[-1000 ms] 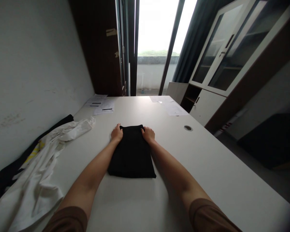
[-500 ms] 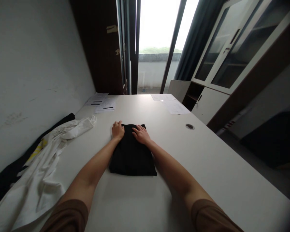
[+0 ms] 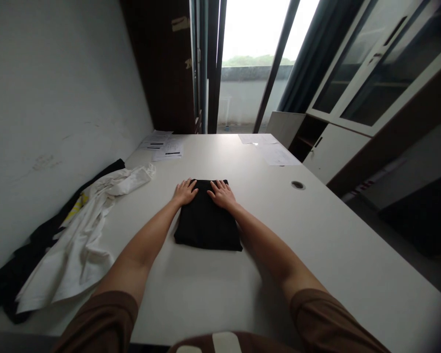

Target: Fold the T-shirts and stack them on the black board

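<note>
A black garment [image 3: 208,225], folded into a neat rectangle, lies flat on the white table [image 3: 198,294] in front of me. Its exact kind cannot be made out. My left hand [image 3: 185,191] rests on the far left corner with its fingers spread. Over the far right corner lies my right hand [image 3: 221,194], palm down, fingers apart. Both hands press on the cloth without gripping it.
White clothing [image 3: 84,235] lies loosely spread at the left, over dark clothing [image 3: 44,235] along the wall. Papers with pens [image 3: 169,148] are at the far left, more papers [image 3: 279,154] at the far right. A round cable hole [image 3: 298,185] sits right of the garment.
My left hand has flattened out, its fingers spreading across the garment's far left corner. The right hand stays on the far right part. The camera view has shifted slightly.
</note>
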The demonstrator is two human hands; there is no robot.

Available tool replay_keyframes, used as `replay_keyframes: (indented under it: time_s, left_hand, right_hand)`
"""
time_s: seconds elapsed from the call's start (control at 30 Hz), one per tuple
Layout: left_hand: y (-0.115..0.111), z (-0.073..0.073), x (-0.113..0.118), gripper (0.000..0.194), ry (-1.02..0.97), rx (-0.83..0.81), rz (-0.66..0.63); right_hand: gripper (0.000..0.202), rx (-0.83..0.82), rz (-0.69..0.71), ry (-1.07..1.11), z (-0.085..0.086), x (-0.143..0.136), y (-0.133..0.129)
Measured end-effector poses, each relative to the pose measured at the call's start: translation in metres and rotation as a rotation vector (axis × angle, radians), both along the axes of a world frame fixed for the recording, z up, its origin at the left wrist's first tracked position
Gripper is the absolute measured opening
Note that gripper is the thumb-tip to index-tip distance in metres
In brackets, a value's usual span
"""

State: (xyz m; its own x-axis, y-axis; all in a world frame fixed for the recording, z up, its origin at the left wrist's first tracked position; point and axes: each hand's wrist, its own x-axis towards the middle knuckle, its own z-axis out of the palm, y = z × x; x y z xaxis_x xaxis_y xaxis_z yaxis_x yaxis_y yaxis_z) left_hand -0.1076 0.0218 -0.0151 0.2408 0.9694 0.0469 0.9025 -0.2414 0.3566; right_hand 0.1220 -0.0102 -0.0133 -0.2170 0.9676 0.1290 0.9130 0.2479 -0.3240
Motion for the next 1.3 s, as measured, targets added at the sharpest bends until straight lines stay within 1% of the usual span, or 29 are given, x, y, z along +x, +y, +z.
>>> replay_keyframes:
  time_s: [0.07, 0.13, 0.23, 0.3, 0.37, 0.43, 0.5, 0.57, 0.63, 0.7, 0.77, 0.83, 0.97, 1.1, 1.23, 1.3]
  left_hand:
    - [-0.007, 0.003, -0.004, 0.06, -0.053, -0.006, 0.032]
    - [-0.022, 0.004, -0.01, 0.059, -0.162, 0.01, 0.022]
    - [-0.057, 0.005, -0.027, 0.054, -0.421, 0.046, -0.016]
    - [-0.087, 0.006, -0.04, 0.051, -0.569, 0.035, -0.013]
    - [-0.119, 0.009, -0.051, 0.048, -0.664, -0.006, 0.005]
    - [-0.148, 0.015, -0.058, 0.046, -0.74, -0.069, 0.034]
    - [-0.172, 0.023, -0.06, 0.043, -0.816, -0.153, 0.074]
    - [-0.19, 0.031, -0.06, 0.042, -0.87, -0.243, 0.112]
    - [-0.202, 0.037, -0.06, 0.044, -0.906, -0.323, 0.125]
    - [-0.21, 0.042, -0.059, 0.049, -0.934, -0.389, 0.115]
    - [-0.216, 0.046, -0.061, 0.056, -0.942, -0.445, 0.083]
    - [-0.224, 0.049, -0.065, 0.059, -0.906, -0.5, 0.024]
    - [-0.242, 0.053, -0.078, 0.044, -0.784, -0.567, -0.072]
    - [-0.26, 0.056, -0.088, 0.034, -0.72, -0.549, -0.076]
    - [-0.271, 0.057, -0.088, 0.029, -0.721, -0.454, -0.036]
    - [-0.273, 0.056, -0.088, 0.027, -0.71, -0.413, -0.047]
  right_hand:
    - [0.071, -0.014, -0.02, 0.006, 0.001, 0.001, -0.001]
    - [0.071, -0.02, -0.028, 0.012, 0.002, 0.003, -0.003]
    - [0.067, 0.016, -0.014, 0.009, 0.006, 0.006, -0.006]
    - [0.062, 0.071, 0.052, 0.014, 0.01, 0.004, -0.01]
    - [0.057, 0.109, 0.184, 0.03, 0.015, -0.002, -0.014]
    - [0.056, 0.096, 0.306, 0.042, 0.018, -0.012, -0.019]
    - [0.058, 0.047, 0.347, 0.026, 0.019, -0.024, -0.023]
    - [0.059, 0.007, 0.327, -0.008, 0.017, -0.032, -0.026]
    - [0.059, -0.011, 0.31, -0.036, 0.015, -0.035, -0.028]
    - [0.059, -0.008, 0.306, -0.045, 0.013, -0.035, -0.027]
    - [0.058, 0.002, 0.305, -0.045, 0.013, -0.032, -0.027]
    - [0.056, 0.004, 0.306, -0.04, 0.014, -0.03, -0.027]
    - [0.053, -0.031, 0.322, -0.036, 0.016, -0.025, -0.026]
    - [0.056, -0.037, 0.361, -0.041, 0.014, -0.021, -0.02]
    - [0.058, -0.035, 0.376, -0.024, 0.011, -0.02, -0.016]
    - [0.058, -0.025, 0.376, -0.026, 0.009, -0.019, -0.016]
